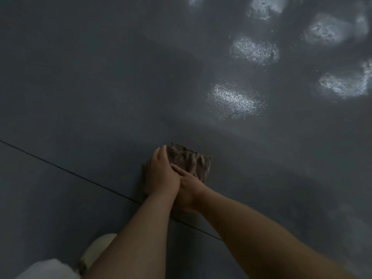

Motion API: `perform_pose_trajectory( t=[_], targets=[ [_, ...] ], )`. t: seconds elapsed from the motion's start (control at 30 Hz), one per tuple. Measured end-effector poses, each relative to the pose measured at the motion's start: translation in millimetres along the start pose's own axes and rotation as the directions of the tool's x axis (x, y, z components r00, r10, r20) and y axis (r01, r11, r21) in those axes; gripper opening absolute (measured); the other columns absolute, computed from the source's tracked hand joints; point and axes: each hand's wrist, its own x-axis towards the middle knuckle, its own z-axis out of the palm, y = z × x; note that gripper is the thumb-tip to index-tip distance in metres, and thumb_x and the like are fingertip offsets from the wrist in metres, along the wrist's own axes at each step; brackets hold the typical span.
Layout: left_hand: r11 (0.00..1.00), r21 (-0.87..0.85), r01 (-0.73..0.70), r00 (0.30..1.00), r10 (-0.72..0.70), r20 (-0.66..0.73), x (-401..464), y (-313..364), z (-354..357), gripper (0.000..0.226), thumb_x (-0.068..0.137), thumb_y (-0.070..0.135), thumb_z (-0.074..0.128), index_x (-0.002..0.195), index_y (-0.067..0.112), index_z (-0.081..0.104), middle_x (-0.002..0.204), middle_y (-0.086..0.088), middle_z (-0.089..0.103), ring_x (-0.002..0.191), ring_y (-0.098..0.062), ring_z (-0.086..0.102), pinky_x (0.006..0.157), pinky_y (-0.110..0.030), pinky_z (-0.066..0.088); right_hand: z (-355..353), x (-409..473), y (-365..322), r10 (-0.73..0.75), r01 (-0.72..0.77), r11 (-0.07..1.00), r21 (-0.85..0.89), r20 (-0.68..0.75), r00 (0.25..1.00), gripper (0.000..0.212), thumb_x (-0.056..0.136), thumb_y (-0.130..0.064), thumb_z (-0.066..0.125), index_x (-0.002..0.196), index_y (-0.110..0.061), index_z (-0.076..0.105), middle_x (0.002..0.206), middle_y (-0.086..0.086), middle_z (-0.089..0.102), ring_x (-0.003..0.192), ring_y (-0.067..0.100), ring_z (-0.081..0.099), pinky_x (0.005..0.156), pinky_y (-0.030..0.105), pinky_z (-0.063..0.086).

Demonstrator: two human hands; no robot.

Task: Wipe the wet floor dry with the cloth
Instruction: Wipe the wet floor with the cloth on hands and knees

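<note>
The brown, crumpled cloth (189,162) lay on the grey floor (100,87) (glistening patches beyond); left hand (161,172) and right hand (189,188) pressed it, fingers together.

Brown cloth (189,164) crumpled, flat on dark grey floor (100,87); glistening wet patches (235,100) beyond it.

The dark grey smooth floor (100,87) lies open ahead and sideways — only a pale rounded slipper (96,252) sits near the left forearm.
</note>
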Motion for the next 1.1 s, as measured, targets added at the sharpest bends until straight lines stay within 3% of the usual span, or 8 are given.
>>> perform_pose_trajectory(
  t=[0.07, 0.13, 0.17, 0.27, 0.5, 0.63, 0.73, 1.1],
  targets=[
    [1.000, 0.001, -0.024, 1.000, 0.024, 0.005, 7.4, 9.4, 4.3, 0.067, 0.093, 0.002, 0.042, 0.150, 0.023, 0.017, 0.158, 0.001, 0.011, 0.143, -0.023, 0.017, 0.113, -0.049, 0.027, 5.3, 2.0, 10.2, -0.032, 0.033, 0.999, 0.016, -0.048, 0.998, 0.051, 0.101, -0.041, 0.028, 0.150, -0.029, 0.020, 0.156, 0.000, 0.023, 0.146, 0.019, 0.008, 0.108, 0.033, -0.030],
    [0.999, 0.002, -0.035, 0.999, 0.035, 0.005, 15.1, 18.5, 6.7, 0.068, 0.093, 0.002, 0.042, 0.150, 0.024, 0.015, 0.158, 0.000, 0.007, 0.144, -0.023, 0.012, 0.114, -0.049, 0.025, -3.0, 1.8, 20.9, 0.103, -0.053, 0.939, 0.340, -0.129, 0.986, 0.049, 0.099, -0.030, 0.034, 0.146, -0.023, 0.024, 0.155, 0.008, 0.026, 0.141, 0.013, 0.027, 0.120, 0.031, -0.003],
    [0.999, 0.008, -0.044, 0.999, 0.044, -0.005, 19.6, 22.6, 7.2, 0.067, 0.093, 0.003, 0.042, 0.150, 0.024, 0.015, 0.158, -0.001, 0.006, 0.145, -0.023, 0.010, 0.115, -0.047, 0.024, -7.1, 4.4, 30.5, 0.081, -0.026, 0.934, 0.355, -0.142, 0.987, 0.054, 0.097, -0.030, 0.037, 0.147, -0.017, 0.023, 0.155, 0.010, 0.025, 0.142, 0.016, 0.024, 0.119, 0.030, -0.004],
    [0.998, 0.021, -0.065, 0.997, 0.066, -0.043, 35.9, 34.1, 5.1, 0.069, 0.092, 0.002, 0.044, 0.151, 0.022, 0.014, 0.159, -0.003, 0.003, 0.145, -0.024, 0.005, 0.118, -0.041, 0.018, -10.0, 13.4, 66.8, 0.017, -0.015, 1.000, 0.021, -0.097, 0.995, 0.061, 0.098, -0.040, 0.037, 0.151, -0.017, 0.018, 0.158, 0.002, 0.017, 0.146, 0.019, -0.006, 0.104, 0.026, -0.033],
    [0.992, 0.125, -0.027, 0.999, 0.025, 0.021, 59.1, 53.6, 10.1, 0.100, 0.084, 0.020, 0.064, 0.150, 0.019, -0.010, 0.157, -0.013, -0.011, 0.144, -0.030, -0.001, 0.116, -0.032, 0.004, -32.4, 24.8, 137.8, 0.108, -0.103, 0.994, 0.041, -0.165, 0.980, 0.061, 0.092, -0.045, 0.020, 0.150, -0.026, 0.020, 0.159, 0.004, 0.010, 0.146, 0.024, 0.002, 0.114, 0.039, -0.008],
    [0.962, 0.249, -0.114, 0.990, 0.089, 0.108, 62.7, 68.2, 20.7, 0.131, 0.070, 0.046, 0.078, 0.146, 0.019, -0.026, 0.155, -0.014, -0.020, 0.145, -0.031, -0.007, 0.117, -0.040, 0.004, -38.3, 28.5, 177.2, 0.170, -0.173, 0.985, -0.008, -0.152, 0.974, 0.069, 0.084, -0.050, -0.004, 0.150, -0.034, 0.006, 0.160, -0.001, -0.001, 0.146, 0.022, -0.006, 0.113, 0.037, -0.011],
    [0.911, 0.391, -0.128, 0.985, 0.071, 0.158, 62.5, 78.2, 31.7, 0.135, 0.068, 0.052, 0.077, 0.144, 0.017, -0.029, 0.154, -0.017, -0.023, 0.144, -0.032, -0.012, 0.117, -0.043, 0.002, -40.2, 29.9, 199.8, 0.222, -0.219, 0.975, 0.041, -0.168, 0.960, 0.053, 0.097, -0.048, 0.008, 0.149, -0.039, 0.002, 0.159, -0.004, -0.006, 0.146, 0.020, -0.011, 0.114, 0.037, -0.013],
    [0.824, 0.555, -0.116, 0.980, 0.005, 0.198, 62.6, 82.3, 52.2, 0.135, 0.057, 0.056, 0.081, 0.150, 0.022, -0.009, 0.156, -0.015, -0.017, 0.145, -0.031, -0.011, 0.117, -0.043, -0.001, -40.8, 18.2, 270.5, 0.687, -0.638, 0.720, 0.271, -0.150, 0.711, 0.048, 0.100, -0.049, 0.020, 0.147, -0.047, 0.011, 0.160, -0.005, -0.001, 0.146, 0.029, -0.007, 0.113, 0.057, -0.006]
  ],
)
